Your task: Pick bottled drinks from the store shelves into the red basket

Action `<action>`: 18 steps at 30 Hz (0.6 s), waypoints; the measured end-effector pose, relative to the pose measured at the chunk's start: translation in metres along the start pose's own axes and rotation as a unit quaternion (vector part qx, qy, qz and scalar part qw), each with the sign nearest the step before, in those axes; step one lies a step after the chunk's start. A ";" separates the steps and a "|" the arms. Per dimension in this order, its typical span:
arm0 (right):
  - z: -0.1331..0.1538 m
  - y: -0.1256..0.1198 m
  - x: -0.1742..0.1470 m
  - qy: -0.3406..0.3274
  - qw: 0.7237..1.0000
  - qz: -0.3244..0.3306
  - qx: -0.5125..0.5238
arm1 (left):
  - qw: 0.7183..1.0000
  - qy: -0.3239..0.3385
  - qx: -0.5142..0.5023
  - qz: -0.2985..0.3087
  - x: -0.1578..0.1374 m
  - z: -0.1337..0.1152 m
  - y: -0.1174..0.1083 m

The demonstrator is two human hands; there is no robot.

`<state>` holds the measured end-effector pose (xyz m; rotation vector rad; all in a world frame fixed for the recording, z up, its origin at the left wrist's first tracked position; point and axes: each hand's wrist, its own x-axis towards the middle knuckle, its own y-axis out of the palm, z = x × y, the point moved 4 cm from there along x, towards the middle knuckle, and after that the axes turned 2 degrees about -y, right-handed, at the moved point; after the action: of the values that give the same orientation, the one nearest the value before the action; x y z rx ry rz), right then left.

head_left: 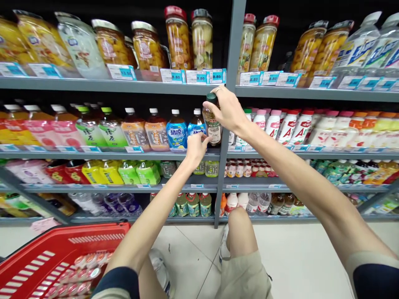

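My right hand (229, 110) grips a dark amber bottle (214, 128) with a green cap (212, 98) near its top. The bottle stands upright at the right end of the drinks row, beside the grey shelf upright. Just in front of the blue-labelled bottle (196, 122), my left hand (197, 148) has its fingers slightly bent and apart. Its thumb points toward the base of the amber bottle; whether it touches is unclear. Another blue-labelled bottle (176, 131) stands to the left.
Jars of fruit (177, 39) line the shelf above, with price tags (173, 76) along the edge. White bottles with red caps (286, 126) stand right of the upright (222, 174). A red basket (31, 253) with packaged goods is at lower left; my knee (241, 228) is below.
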<state>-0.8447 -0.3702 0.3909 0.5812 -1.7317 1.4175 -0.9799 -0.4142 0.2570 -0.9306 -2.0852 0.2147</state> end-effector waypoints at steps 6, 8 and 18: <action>0.024 0.007 -0.025 0.024 0.999 0.034 -0.011 | 1.000 -0.008 0.023 0.017 -0.008 0.011 0.012; 0.026 0.012 -0.029 0.050 0.997 0.052 -0.027 | 0.999 -0.004 0.036 0.024 -0.009 0.016 0.015; 0.026 0.023 0.001 0.220 0.958 0.119 -0.143 | 0.979 0.155 0.065 -0.117 0.084 -0.010 -0.029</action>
<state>-0.8708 -0.3889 0.3771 -0.1029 -1.6316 1.2998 -1.0209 -0.3793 0.3280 -0.5912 -1.8471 0.0749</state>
